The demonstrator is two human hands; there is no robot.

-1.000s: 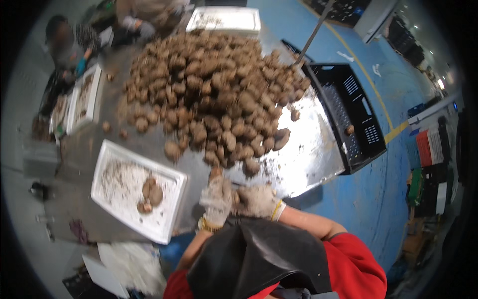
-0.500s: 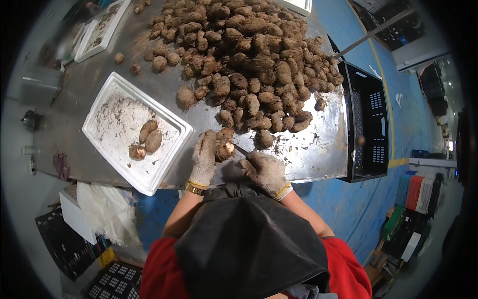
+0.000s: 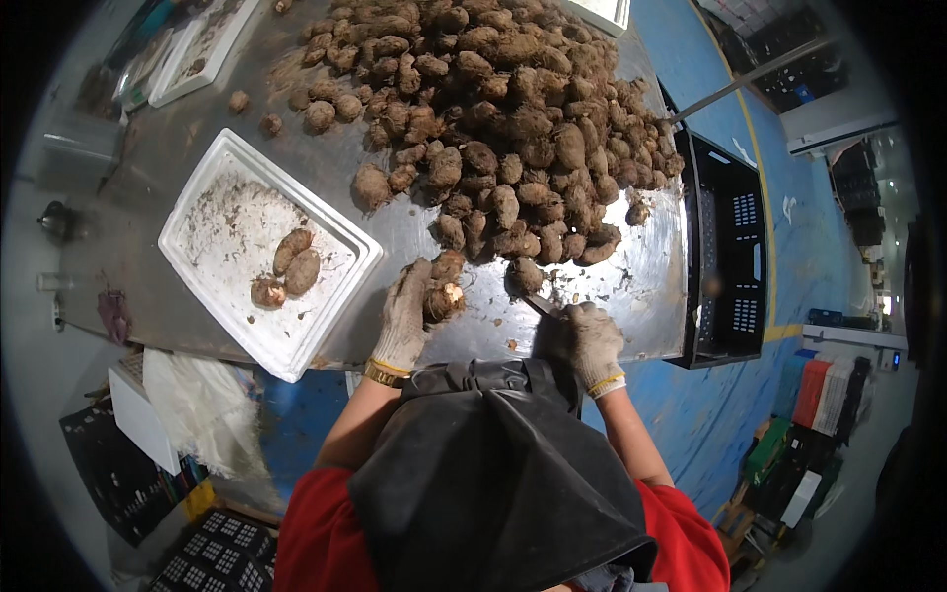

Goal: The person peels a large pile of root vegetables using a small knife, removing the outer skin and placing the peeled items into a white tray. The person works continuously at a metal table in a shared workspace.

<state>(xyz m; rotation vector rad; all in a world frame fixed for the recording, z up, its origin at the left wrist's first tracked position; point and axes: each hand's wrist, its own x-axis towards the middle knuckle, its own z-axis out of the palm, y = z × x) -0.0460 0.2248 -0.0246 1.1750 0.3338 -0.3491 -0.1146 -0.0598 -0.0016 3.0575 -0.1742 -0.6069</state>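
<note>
In my gloved left hand [image 3: 401, 318], at the near table edge, is a hairy brown taro [image 3: 444, 300] with a pale cut end; the fingers are closed round its left side. A second taro [image 3: 448, 264] lies just beyond it. My gloved right hand [image 3: 594, 340] is closed on a knife, its handle hidden in the fist. The knife blade [image 3: 542, 305] points up and left, its tip close to a lone taro [image 3: 524, 276]; I cannot tell if they touch. A white foam tray [image 3: 335, 314] on the left holds three taros [image 3: 293, 266], one with a cut end.
A big heap of taros [image 3: 493, 128] covers the far middle of the metal table [image 3: 128, 266]. Black plastic crates [image 3: 730, 247] stand against the right edge. Another white tray [image 3: 197, 59] lies at far left. Dirt scraps and a few loose taros [image 3: 270, 125] are scattered about.
My right hand has moved right, away from the held taro, carrying the knife; its blade shows more plainly. My left hand stays in place with the taro.
</note>
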